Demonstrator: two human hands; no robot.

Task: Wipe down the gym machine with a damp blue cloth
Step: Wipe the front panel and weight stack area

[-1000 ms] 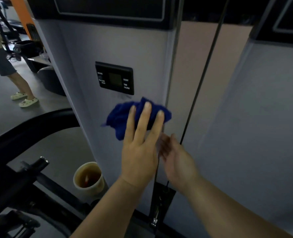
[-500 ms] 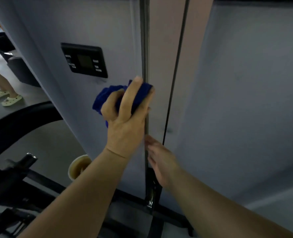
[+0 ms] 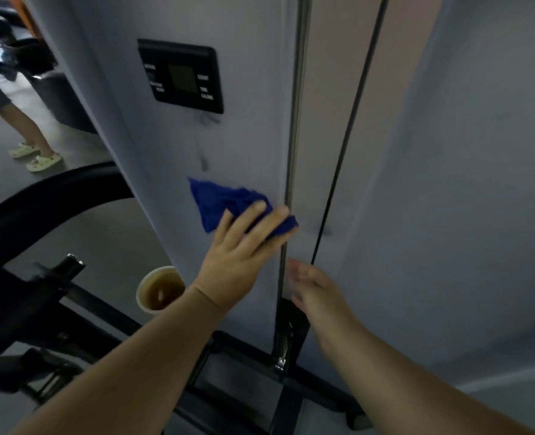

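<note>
The gym machine's pale grey shroud panel (image 3: 244,146) fills the middle of the view, with a black display (image 3: 180,77) set into it. My left hand (image 3: 244,249) presses a crumpled blue cloth (image 3: 222,202) flat against the panel below the display, fingers straight and pointing up to the right. Its fingertips reach the panel's right edge, beside a metal guide rod (image 3: 294,127). My right hand (image 3: 316,287) hovers lower right, fingers relaxed, near the rod's base; it is blurred. Dark smudges (image 3: 204,163) mark the panel above the cloth.
A black cable (image 3: 350,127) runs down right of the rod. A paper cup of brown liquid (image 3: 159,288) stands on the floor by the panel's base. A black curved bar (image 3: 49,202) and frame parts lie left. A person's legs in pale clogs (image 3: 37,155) stand far left.
My left hand has slid the cloth down the panel, away from the display, and its fingers have straightened from a curled grip to a flat press. My right hand stays low by the rod.
</note>
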